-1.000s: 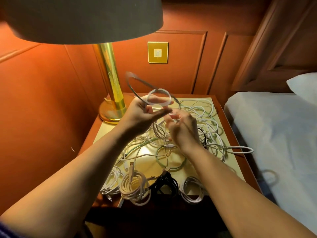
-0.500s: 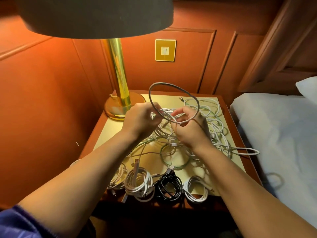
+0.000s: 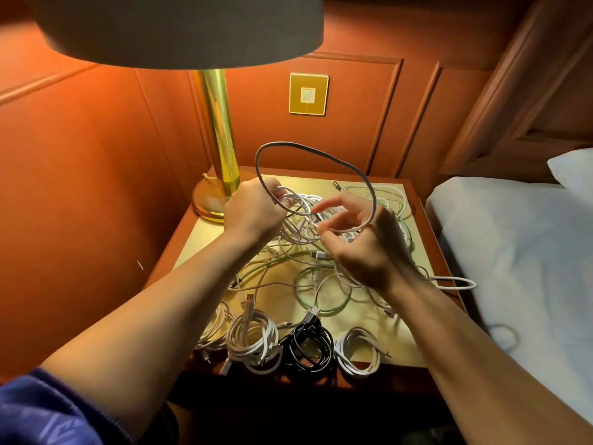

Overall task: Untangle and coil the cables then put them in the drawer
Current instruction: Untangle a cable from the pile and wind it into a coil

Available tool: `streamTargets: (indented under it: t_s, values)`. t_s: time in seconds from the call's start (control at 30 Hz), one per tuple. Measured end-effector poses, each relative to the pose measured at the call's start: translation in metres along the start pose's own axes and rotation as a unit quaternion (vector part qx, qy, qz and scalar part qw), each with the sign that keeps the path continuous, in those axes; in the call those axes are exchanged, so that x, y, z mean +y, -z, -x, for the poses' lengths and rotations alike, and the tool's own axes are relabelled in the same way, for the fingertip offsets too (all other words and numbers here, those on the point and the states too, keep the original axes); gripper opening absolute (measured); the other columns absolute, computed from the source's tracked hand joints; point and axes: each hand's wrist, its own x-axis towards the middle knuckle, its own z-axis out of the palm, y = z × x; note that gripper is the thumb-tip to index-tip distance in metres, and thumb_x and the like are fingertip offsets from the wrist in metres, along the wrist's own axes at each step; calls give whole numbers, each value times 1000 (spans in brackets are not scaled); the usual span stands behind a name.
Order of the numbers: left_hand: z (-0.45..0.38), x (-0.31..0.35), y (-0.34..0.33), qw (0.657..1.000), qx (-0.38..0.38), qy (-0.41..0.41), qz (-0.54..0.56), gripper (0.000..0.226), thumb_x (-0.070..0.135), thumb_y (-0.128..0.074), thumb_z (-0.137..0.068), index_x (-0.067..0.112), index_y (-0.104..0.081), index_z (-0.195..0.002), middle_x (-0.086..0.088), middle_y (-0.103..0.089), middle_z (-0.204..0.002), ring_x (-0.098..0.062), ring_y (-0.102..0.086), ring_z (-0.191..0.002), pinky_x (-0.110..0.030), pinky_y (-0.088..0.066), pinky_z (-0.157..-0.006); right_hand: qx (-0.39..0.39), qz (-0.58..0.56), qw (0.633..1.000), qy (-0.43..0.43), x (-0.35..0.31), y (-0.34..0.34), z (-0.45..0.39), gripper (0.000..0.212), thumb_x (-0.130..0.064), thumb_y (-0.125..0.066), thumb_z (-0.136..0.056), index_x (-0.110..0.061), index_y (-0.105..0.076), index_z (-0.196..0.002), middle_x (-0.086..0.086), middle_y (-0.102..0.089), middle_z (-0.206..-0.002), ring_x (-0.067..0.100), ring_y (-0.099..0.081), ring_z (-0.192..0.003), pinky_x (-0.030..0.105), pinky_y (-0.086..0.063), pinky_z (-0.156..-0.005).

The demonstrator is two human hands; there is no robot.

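1. Right now my left hand [image 3: 253,210] is clenched around one end of a grey cable loop [image 3: 313,152], and the fingers [image 3: 330,203] of my right hand [image 3: 369,248] curl round its other side, pinching it.
2. That loop stands raised above the table [image 3: 414,348], its long axis running left to right and rising toward the far wall.
3. Below my hands a tangled pile of cables [image 3: 321,271] covers the table's middle and far right; one white strand [image 3: 459,282] hangs past the right edge toward the bed [image 3: 513,252].
4. Along the near edge sit coiled bundles: white coil [image 3: 253,343], black coil [image 3: 309,348], small white coil [image 3: 357,353].
5. Bare tabletop shows near the left edge only.
6. On the far left, the brass lamp [image 3: 218,139] crowds my left hand, its shade overhanging.
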Motion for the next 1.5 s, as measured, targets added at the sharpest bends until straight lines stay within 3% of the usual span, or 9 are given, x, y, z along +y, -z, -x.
streamTargets:
  t_s: [0.2,0.47,0.57,0.8,0.9,1.1,1.2,1.33,1.5]
  values:
    - [-2,-1,-4,1000,1,13,-16,21,41,-69,-93,22,-75,-97,4,-73,-91,-21,-65,-84,-34,-52,-65,64,-186,980,14,-9,10,5,24,1,-75,-90,-17,-70,-106,3,-78,-79,19,-77,-73,46,-64,-65]
    - [-5,6,-7,995,-76,41,52,28,45,-77,-86,21,-77,-100,3,-68,-101,-16,-60,-91,-30,-43,-67,133,-336,924,-122,-4,7,-5,18,-6,-71,-95,-12,-62,-110,11,-79,-92,25,-76,-83,33,-60,-73]
    - [-10,3,-1,965,-131,112,196,24,40,-83,-78,20,-75,-89,2,-74,-87,-15,-68,-83,-32,-54,-65,133,-335,915,-179,3,3,-11,14,-12,-71,-97,-17,-65,-108,7,-80,-92,25,-77,-86,35,-60,-72]
    - [-14,13,17,954,-151,145,217,40,44,-66,-78,6,-77,-87,-6,-69,-72,-19,-53,-62,-29,-38,-56,134,-321,911,-223,10,-3,-21,7,-13,-69,-97,-15,-68,-104,6,-80,-88,17,-71,-75,33,-58,-64]
    - [-15,20,27,938,-148,177,259,23,29,-65,-85,8,-73,-80,0,-48,-57,-15,-35,-51,-26,-26,-49,124,-292,920,-229,13,-3,-22,7,-13,-69,-97,-16,-69,-104,4,-80,-85,19,-73,-76,39,-62,-70]
    - [-20,14,37,832,-189,261,452,43,24,-50,-97,27,-32,-58,7,-26,-49,-14,-18,-45,-22,-18,-43,125,-278,916,-260,18,-3,-27,9,-9,-69,-98,-18,-66,-101,5,-78,-81,18,-71,-74,43,-65,-67]
    - [-28,7,45,773,-152,216,577,48,36,-40,-106,20,-50,-62,6,-22,-51,-12,-15,-43,-23,-15,-38,125,-269,918,-263,21,-1,-26,11,-10,-69,-98,-21,-67,-98,2,-78,-79,17,-72,-77,45,-65,-68]
    - [-19,11,55,863,-201,51,461,29,35,-54,-105,18,-72,-121,9,-46,-60,-7,-38,-47,-20,-31,-44,123,-296,921,-222,14,-2,-23,8,-12,-69,-98,-20,-67,-101,3,-80,-89,23,-76,-88,40,-62,-71]
    - [4,17,24,950,-257,-86,156,28,37,-83,-81,26,-77,-106,14,-73,-92,2,-66,-84,-20,-55,-71,122,-315,924,-177,4,-4,-22,9,-16,-70,-97,-23,-67,-102,2,-80,-93,12,-72,-82,30,-52,-72]
